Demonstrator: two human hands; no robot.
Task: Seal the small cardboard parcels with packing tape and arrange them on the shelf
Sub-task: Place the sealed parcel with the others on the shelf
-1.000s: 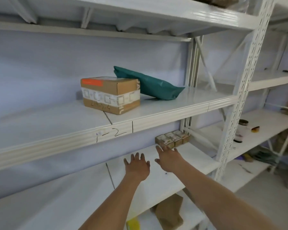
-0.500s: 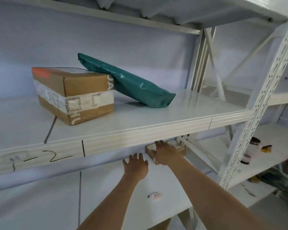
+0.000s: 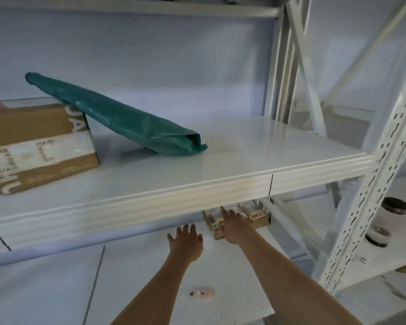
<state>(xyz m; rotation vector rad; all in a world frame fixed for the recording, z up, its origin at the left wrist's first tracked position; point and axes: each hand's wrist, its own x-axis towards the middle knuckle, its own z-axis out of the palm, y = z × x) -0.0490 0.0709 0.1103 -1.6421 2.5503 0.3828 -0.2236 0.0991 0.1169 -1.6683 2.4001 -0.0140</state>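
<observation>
R hand [image 3: 234,225] has reached onto the parcels [image 3: 256,215] at the lower shelf's [image 3: 56,289] 1 o'clock back corner, fingers apart, flat on top. L hand [image 3: 185,242] hovers beside, fingers spread. Prob. nudging them into line.

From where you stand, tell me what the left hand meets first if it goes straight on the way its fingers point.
Nothing close: the left hand points into bare white lower shelf, left of the small taped cardboard parcels. Probably the back wall, though depth is unclear.

White metal racking [image 3: 370,174], lilac wall [image 3: 150,66]
</observation>
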